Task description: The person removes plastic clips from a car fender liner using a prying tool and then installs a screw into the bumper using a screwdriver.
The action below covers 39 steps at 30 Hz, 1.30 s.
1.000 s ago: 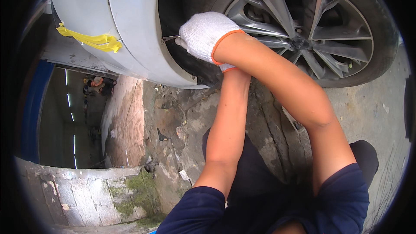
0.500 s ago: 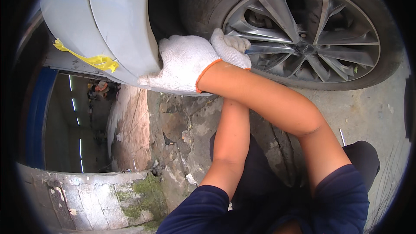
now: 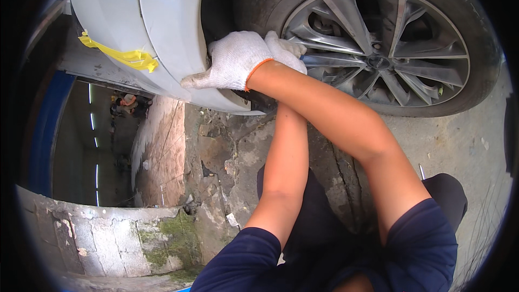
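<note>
My arms cross in front of a car, the right forearm over the left. My right hand [image 3: 238, 59], in a white knit glove with an orange cuff, grips the wheel-arch edge of the pale bumper [image 3: 173, 27]. Its thumb stretches along the outside; its other fingers are mostly hidden at the arch. Just beyond it, my gloved left hand [image 3: 286, 51] is closed beside the wheel [image 3: 378, 62]. The right hand and wrist partly cover it, and whatever it holds is hidden. Yellow tape [image 3: 121, 57] sticks to the bumper, its edges crumpled.
Cracked concrete ground [image 3: 216, 146] lies below the bumper. A low block wall [image 3: 113, 243] with green moss stands at lower left. Beyond it is a dark interior with light strips [image 3: 91, 94] and a distant person [image 3: 128, 103]. A thin pale rod [image 3: 421, 171] lies near my right knee.
The right hand has shifted slightly up along the bumper edge, showing more of the dark gap below it. The bumper appears farther right in view. Both hands keep much the same pose.
</note>
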Available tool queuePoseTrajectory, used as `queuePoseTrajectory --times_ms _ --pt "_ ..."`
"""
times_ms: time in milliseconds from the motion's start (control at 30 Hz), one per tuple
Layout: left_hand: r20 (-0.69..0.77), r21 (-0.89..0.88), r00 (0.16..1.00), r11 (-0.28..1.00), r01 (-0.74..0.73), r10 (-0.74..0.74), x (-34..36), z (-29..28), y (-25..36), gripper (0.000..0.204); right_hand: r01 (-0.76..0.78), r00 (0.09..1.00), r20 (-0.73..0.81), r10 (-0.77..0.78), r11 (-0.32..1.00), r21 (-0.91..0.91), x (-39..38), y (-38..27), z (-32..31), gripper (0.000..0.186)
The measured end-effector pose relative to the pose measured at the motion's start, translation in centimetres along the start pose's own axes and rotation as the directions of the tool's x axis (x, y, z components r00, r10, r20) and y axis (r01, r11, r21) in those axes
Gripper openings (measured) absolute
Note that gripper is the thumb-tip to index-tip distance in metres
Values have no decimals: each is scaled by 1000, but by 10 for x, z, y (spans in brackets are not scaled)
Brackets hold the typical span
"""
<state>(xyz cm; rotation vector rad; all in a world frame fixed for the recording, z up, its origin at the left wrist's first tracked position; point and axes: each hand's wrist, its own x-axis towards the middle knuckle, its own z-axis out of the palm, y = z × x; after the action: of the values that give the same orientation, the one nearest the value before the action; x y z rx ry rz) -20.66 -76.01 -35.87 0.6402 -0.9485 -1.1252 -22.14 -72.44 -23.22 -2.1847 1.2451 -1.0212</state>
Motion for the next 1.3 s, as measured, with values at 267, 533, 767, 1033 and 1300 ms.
queuePoseTrajectory --times_ms 267,533,767,1033,1300 --pt "153 -36 983 995 -96 101 15 -18 -6 44 94 994 -59 -92 995 40 6 11 8 100" --pt "-93 167 994 985 -37 53 18 -21 1 54 82 996 -34 -79 990 113 9 12 11 94" --pt "-10 -147 990 979 139 -142 -4 17 7 57 44 999 4 -44 997 -59 3 -3 1 85" --pt "-98 -86 981 983 162 -170 25 -7 -28 58 115 988 -102 -118 993 -31 12 3 15 86" --pt "339 -9 930 989 -149 143 76 -99 -103 42 147 981 -132 -143 989 15 16 15 26 90"
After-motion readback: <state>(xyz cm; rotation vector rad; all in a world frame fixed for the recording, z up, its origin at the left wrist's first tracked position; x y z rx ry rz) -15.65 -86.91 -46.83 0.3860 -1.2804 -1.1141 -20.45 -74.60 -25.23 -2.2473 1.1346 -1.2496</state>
